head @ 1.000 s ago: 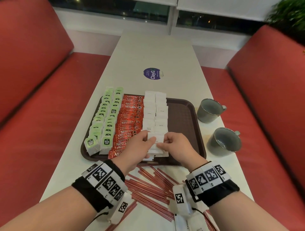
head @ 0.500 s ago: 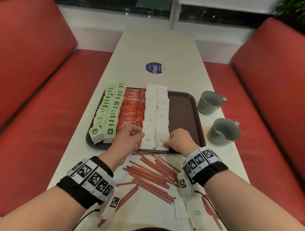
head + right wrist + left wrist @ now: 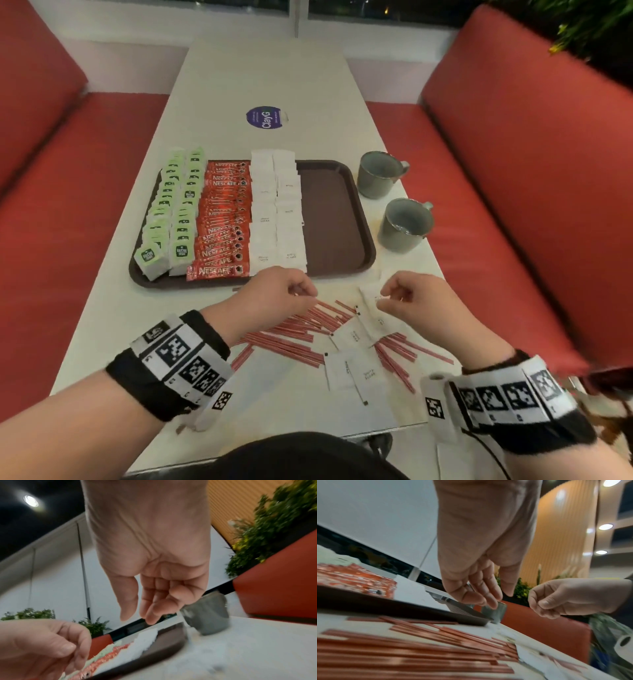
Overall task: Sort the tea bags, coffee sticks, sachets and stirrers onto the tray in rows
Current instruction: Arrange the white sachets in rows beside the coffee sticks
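mugs [image 3: 390, 197] flank the tray [image 3: 335, 219]; both hands, left [image 3: 274, 301] and right [image 3: 416, 301], hang loosely curled, holding nothing.

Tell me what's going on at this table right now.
A person is sorting drink supplies onto a brown tray. Green tea bags, red coffee sticks and white sachets already lie there in rows. Both the left hand and right hand hover empty over loose sachets and red stirrers on the table.

You see a dark brown tray [image 3: 337, 219] — green tea bags [image 3: 173, 205], red coffee sticks [image 3: 222, 219], white sachets [image 3: 277, 212] — and red stirrers [image 3: 287, 339].
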